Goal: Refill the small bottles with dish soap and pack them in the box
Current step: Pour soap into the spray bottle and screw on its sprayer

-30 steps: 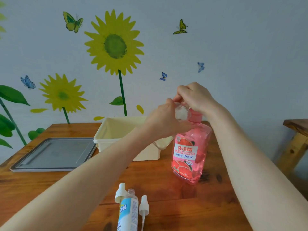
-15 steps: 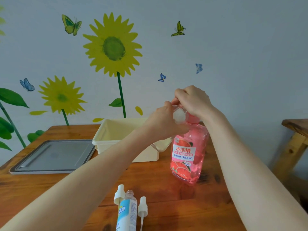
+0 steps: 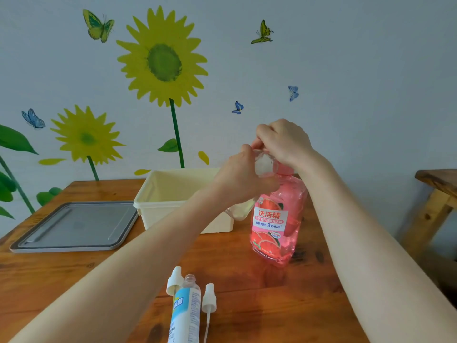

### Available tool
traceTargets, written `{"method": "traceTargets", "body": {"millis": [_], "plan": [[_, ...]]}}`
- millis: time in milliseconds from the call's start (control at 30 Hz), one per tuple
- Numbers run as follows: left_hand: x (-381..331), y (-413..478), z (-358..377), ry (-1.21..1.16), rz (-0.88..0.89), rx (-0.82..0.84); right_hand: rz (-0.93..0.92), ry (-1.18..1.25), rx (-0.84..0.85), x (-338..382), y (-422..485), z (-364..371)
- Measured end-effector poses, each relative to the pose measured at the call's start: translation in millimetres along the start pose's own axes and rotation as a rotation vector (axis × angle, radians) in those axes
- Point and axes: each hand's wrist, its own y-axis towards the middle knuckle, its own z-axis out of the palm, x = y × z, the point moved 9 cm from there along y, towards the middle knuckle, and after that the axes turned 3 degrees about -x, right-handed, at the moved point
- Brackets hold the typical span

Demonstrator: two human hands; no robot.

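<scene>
The bench [image 3: 272, 305] carries the cream box [image 3: 153, 194] just left of the dish soap bottle [image 3: 277, 219], which stands upright. The right hand [image 3: 284, 142] is curled over that bottle's pump top, and over the last second it has sunk slightly (a pump stroke, I'd say). The left hand [image 3: 237, 179] grips a small clear bottle [image 3: 264, 164], tilted against the pump, so filling seems underway. In front of the soap lies 1 more small bottle [image 3: 186, 308], uncapped, with 2 spray caps [image 3: 209, 297] beside it.
</scene>
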Motion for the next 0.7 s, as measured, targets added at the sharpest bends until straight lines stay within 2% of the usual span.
{"method": "traceTargets", "body": {"millis": [300,533,700], "plan": [[-2.0,0.1,-5.0,0.03,0.01,0.025,0.029,-0.015,0.07,4.7,-0.2,1.2],[6.8,1.2,4.7,0.001,0.008,0.0,0.019,-0.02,-0.012,-0.4,-4.0,4.1],[5.5,-1.8,1.9,0.005,-0.007,0.025,0.026,-0.038,0.042,3.3,-3.6,6.3]]}}
